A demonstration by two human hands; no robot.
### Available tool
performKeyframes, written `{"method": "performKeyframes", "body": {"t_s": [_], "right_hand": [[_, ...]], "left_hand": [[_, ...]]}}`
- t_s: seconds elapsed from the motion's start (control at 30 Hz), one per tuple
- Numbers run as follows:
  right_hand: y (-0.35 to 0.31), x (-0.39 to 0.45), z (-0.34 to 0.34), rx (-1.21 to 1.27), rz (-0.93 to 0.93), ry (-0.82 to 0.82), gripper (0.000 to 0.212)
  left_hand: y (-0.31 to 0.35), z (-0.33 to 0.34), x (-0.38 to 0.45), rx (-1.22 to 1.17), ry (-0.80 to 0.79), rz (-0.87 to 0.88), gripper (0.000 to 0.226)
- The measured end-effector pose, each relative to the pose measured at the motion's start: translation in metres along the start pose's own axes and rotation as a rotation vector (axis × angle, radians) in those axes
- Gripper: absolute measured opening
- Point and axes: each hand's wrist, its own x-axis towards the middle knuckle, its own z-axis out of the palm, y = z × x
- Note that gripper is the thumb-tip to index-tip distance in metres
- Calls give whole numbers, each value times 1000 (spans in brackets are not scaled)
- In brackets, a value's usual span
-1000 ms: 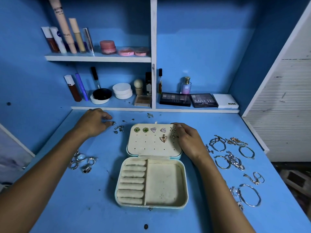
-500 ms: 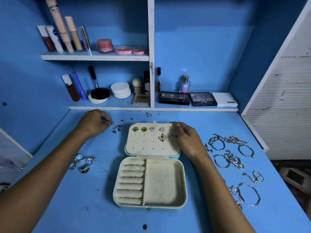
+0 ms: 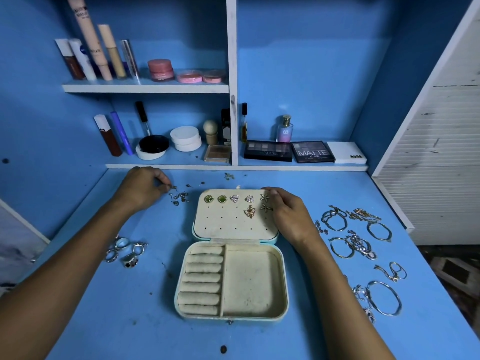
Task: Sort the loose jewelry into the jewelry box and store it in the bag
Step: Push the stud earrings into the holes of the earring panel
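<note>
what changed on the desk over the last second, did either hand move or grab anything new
Almost nothing. The left hand stays at the scattered earring backs, fingertips pinching at one; no clear lift. The right hand keeps holding the right edge of the jewelry box lid. Pinned earrings, rings and bracelets are unmoved.
</note>
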Motion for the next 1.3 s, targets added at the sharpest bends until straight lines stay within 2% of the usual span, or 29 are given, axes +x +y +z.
{"method": "performKeyframes", "body": {"t_s": [0.37, 0.6, 0.97, 1.13, 1.3], "right_hand": [[2, 0, 1, 21, -2, 7, 32], [3, 2, 1, 11, -6, 4, 32], [7, 4, 1, 5, -8, 2, 33], [6, 3, 1, 2, -7, 4, 33], [7, 3, 2, -1, -11, 5, 33]], "left_hand": [[13, -1, -10, -45, 35, 64, 14], [15, 1, -16, -70, 30, 65, 4], [24, -2, -28, -187, 59, 99, 14], [43, -1, -46, -304, 66, 162, 15], [68, 5, -68, -293, 90, 305, 14]]}}
